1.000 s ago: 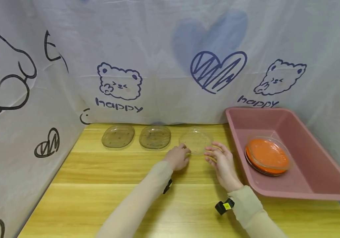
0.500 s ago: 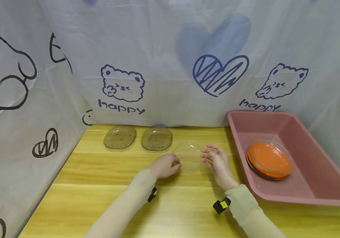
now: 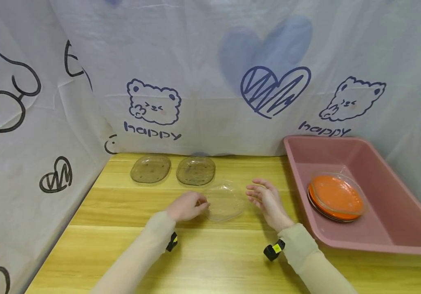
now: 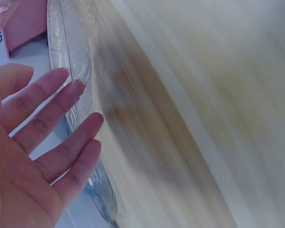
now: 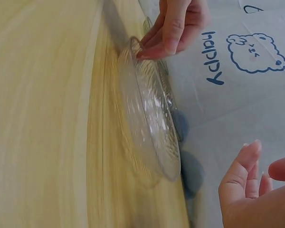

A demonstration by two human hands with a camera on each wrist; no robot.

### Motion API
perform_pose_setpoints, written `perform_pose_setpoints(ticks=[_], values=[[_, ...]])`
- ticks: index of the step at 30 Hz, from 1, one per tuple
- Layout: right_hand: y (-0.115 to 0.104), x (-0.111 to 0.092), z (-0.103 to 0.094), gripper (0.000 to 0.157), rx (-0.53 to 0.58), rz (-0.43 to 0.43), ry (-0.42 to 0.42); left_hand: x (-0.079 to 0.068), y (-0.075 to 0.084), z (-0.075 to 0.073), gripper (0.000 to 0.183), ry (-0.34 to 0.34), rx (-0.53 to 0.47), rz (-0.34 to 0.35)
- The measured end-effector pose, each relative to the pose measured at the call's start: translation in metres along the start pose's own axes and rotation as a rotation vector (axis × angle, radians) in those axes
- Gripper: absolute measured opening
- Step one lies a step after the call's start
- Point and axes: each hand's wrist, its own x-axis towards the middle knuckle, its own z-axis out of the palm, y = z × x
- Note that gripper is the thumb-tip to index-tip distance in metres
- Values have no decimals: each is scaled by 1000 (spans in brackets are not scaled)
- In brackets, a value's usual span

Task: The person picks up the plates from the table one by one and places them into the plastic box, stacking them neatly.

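A clear glass plate [image 3: 225, 202] lies in the middle of the wooden table, its ribbed side and rim visible in the right wrist view. My left hand [image 3: 188, 206] is at its left edge. In the left wrist view, the left fingers [image 4: 69, 156] are extended, two fingertips show through the clear rim, and the thumb stands apart from them. My right hand [image 3: 267, 202] hovers at the right of the plate, fingers loosely bent, holding nothing. In the right wrist view its fingertips [image 5: 247, 159] are clear of the glass.
Two brownish transparent plates [image 3: 151, 168] [image 3: 195, 170] lie side by side at the table's back. At the right stands a pink tub [image 3: 390, 212] with a stack of plates, an orange plate [image 3: 337, 196] under a clear one. Printed cloth hangs behind and left.
The clear plate has come toward me and to the left from the table's back, with my left hand moving along at its edge. My right hand has shifted only slightly.
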Motion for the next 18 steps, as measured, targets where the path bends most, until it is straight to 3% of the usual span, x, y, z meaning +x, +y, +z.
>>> perform_pose_setpoints(ticks=[5, 12, 15, 18], values=[[1, 2, 3, 35, -11, 23, -9, -4, -3, -7, 26, 55, -21, -64], [1, 6, 7, 39, -14, 31, -6, 3, -1, -10, 18, 276, 8, -181], [1, 8, 9, 40, -27, 31, 0, 6, 0, -10, 20, 279, 0, -281], [3, 10, 10, 40, -38, 30, 11, 8, -2, -8, 29, 232, -12, -368]])
